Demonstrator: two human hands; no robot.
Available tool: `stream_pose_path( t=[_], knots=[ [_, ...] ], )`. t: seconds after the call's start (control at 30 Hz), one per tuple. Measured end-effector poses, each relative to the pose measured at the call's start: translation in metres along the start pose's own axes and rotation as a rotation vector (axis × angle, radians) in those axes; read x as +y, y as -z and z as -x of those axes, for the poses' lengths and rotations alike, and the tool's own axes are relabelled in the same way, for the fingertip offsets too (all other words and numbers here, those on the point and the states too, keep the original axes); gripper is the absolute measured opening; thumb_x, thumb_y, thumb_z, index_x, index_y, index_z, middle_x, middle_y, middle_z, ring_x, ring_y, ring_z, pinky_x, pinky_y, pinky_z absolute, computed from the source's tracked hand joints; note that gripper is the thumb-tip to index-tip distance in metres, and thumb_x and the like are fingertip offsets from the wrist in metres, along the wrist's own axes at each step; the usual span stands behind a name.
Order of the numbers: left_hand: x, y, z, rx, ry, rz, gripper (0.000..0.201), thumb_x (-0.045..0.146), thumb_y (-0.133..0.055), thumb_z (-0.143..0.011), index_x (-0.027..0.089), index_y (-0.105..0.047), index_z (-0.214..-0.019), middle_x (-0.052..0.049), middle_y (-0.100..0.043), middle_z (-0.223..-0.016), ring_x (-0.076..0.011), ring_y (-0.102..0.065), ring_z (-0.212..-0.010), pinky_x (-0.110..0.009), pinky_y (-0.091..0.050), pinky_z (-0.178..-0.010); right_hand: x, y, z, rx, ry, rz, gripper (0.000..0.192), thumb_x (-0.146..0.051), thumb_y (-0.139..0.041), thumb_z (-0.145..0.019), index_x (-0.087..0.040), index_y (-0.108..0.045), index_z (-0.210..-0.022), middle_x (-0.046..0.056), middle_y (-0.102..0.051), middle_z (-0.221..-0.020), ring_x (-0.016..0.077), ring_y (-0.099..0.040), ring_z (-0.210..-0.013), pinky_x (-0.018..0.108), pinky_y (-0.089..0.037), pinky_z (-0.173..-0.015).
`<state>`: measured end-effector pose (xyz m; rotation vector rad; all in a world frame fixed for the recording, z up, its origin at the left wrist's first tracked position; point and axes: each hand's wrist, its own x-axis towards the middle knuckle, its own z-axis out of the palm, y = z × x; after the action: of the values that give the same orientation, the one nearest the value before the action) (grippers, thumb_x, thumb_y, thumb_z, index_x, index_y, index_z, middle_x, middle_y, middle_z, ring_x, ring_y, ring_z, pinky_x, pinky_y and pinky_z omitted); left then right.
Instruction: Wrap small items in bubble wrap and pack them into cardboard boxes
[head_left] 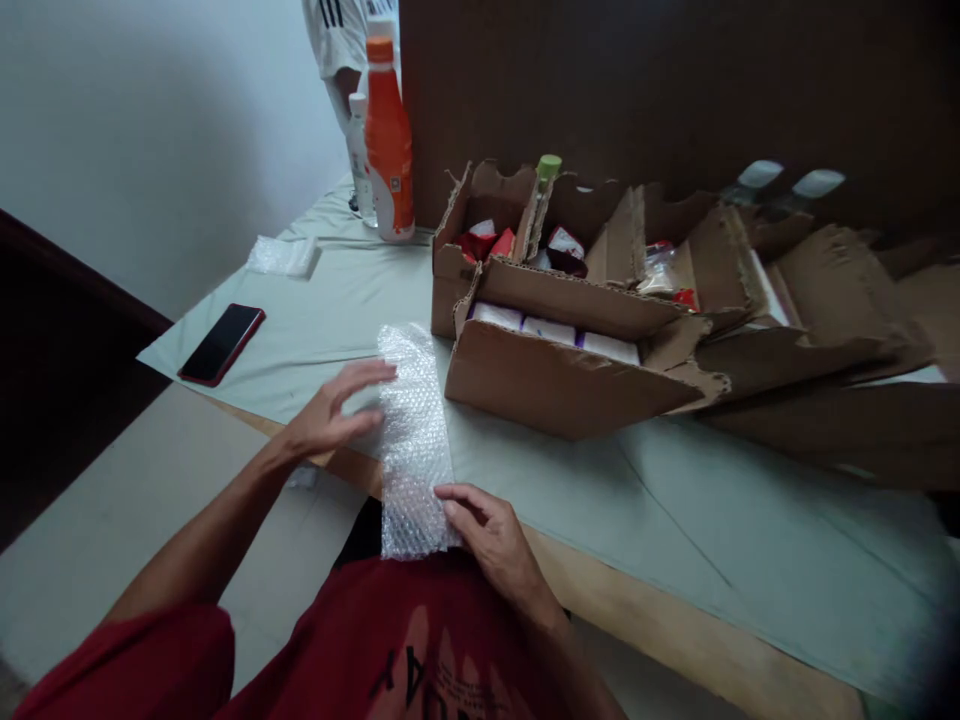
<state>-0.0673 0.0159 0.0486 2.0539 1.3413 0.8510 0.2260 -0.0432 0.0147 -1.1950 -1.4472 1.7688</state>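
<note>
A strip of clear bubble wrap (412, 440) lies across the near edge of the table, its lower end hanging over toward my red shirt. My left hand (334, 410) rests flat on the strip's left side, fingers spread. My right hand (487, 535) presses its lower right corner with the fingertips. Just beyond the strip stands an open cardboard box (555, 385) holding white packages (551, 330).
A pale green cloth (712, 520) covers the table. A phone (222, 343) lies at the left edge, a small plastic bag (283, 256) behind it. An orange bottle (388, 140) and a clear bottle stand at the back, beside a person in white. More torn boxes (750, 270) crowd the right.
</note>
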Motion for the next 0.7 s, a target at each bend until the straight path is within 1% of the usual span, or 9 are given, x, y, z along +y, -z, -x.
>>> stream_pose_path(
  t=[0.07,0.17,0.2,0.27,0.33,0.4,0.5,0.57,0.7],
  knots=[
    [0.018,-0.005,0.051,-0.160,-0.015,0.240,0.070,0.062,-0.061,-0.092,0.028,-0.050,-0.152,-0.014,-0.051,-0.157,-0.0372,-0.042,-0.149,-0.057,-0.036,-0.121,-0.003,0.000,0.000,0.004,-0.082,-0.147,0.032,-0.049,-0.068,-0.091,-0.023,-0.079,-0.105,0.004,-0.073,-0.089,0.0165,-0.063,-0.074,0.028,-0.049,-0.066],
    [0.046,-0.023,0.093,-0.157,0.006,0.220,0.095,0.064,-0.074,-0.083,0.031,-0.032,-0.161,-0.013,-0.035,-0.168,-0.0381,-0.025,-0.158,-0.059,-0.029,-0.125,-0.010,-0.003,-0.009,0.005,-0.112,-0.317,0.041,-0.058,-0.074,-0.086,-0.023,-0.079,-0.105,0.005,-0.073,-0.092,0.0163,-0.062,-0.076,0.029,-0.050,-0.069],
    [0.051,-0.031,0.096,-0.096,0.022,0.170,0.093,0.055,-0.076,-0.084,0.031,-0.030,-0.162,-0.013,-0.035,-0.168,-0.0369,-0.025,-0.158,-0.058,-0.029,-0.126,-0.014,-0.004,-0.014,0.004,-0.107,-0.368,0.042,-0.059,-0.074,-0.085,-0.023,-0.079,-0.106,0.005,-0.073,-0.092,0.0161,-0.062,-0.077,0.029,-0.050,-0.069],
    [0.054,-0.046,0.088,0.059,0.080,0.090,0.077,0.032,-0.072,-0.089,0.029,-0.039,-0.158,-0.013,-0.051,-0.156,-0.0329,-0.041,-0.150,-0.053,-0.038,-0.121,-0.020,-0.007,-0.025,0.010,-0.091,-0.454,0.043,-0.059,-0.074,-0.085,-0.022,-0.079,-0.106,0.005,-0.072,-0.090,0.0156,-0.062,-0.076,0.028,-0.051,-0.067],
    [0.045,-0.058,0.070,0.203,0.217,0.082,0.059,0.020,-0.063,-0.088,0.024,-0.054,-0.146,-0.011,-0.071,-0.127,-0.0262,-0.065,-0.121,-0.041,-0.053,-0.103,-0.023,-0.008,-0.035,0.020,-0.089,-0.504,0.045,-0.058,-0.073,-0.086,-0.021,-0.076,-0.112,0.006,-0.072,-0.091,0.0168,-0.064,-0.077,0.027,-0.050,-0.062],
    [0.031,-0.063,0.051,0.274,0.403,0.115,0.050,0.020,-0.059,-0.087,0.019,-0.062,-0.136,-0.006,-0.075,-0.097,-0.0188,-0.069,-0.084,-0.030,-0.056,-0.078,-0.023,-0.007,-0.041,0.049,-0.063,-0.476,0.050,-0.055,-0.070,-0.089,-0.021,-0.069,-0.125,0.008,-0.074,-0.100,0.0186,-0.068,-0.081,0.027,-0.051,-0.059],
    [0.010,-0.064,0.031,0.281,0.585,0.103,0.053,0.022,-0.060,-0.084,0.014,-0.062,-0.136,0.001,-0.066,-0.075,-0.0145,-0.059,-0.064,-0.026,-0.049,-0.064,-0.019,-0.002,-0.041,0.173,0.076,-0.203,0.048,-0.046,-0.063,-0.096,-0.025,-0.058,-0.139,0.009,-0.075,-0.112,0.0186,-0.071,-0.085,0.030,-0.055,-0.067],
    [0.002,-0.062,0.026,0.262,0.616,0.058,0.057,0.023,-0.062,-0.082,0.015,-0.059,-0.139,0.004,-0.062,-0.070,-0.0141,-0.057,-0.062,-0.026,-0.046,-0.064,-0.016,0.000,-0.040,0.245,0.248,0.113,0.034,-0.036,-0.059,-0.099,-0.025,-0.064,-0.131,0.008,-0.075,-0.113,0.0198,-0.071,-0.093,0.035,-0.057,-0.081],
    [-0.004,-0.060,0.023,0.209,0.610,-0.020,0.063,0.025,-0.065,-0.082,0.020,-0.055,-0.144,0.004,-0.065,-0.075,-0.0143,-0.057,-0.062,-0.027,-0.046,-0.065,-0.013,0.001,-0.047,0.160,0.579,0.731,0.032,-0.017,-0.054,-0.097,-0.024,-0.069,-0.125,0.011,-0.072,-0.126,0.0263,-0.065,-0.118,0.047,-0.051,-0.102]
  ],
)
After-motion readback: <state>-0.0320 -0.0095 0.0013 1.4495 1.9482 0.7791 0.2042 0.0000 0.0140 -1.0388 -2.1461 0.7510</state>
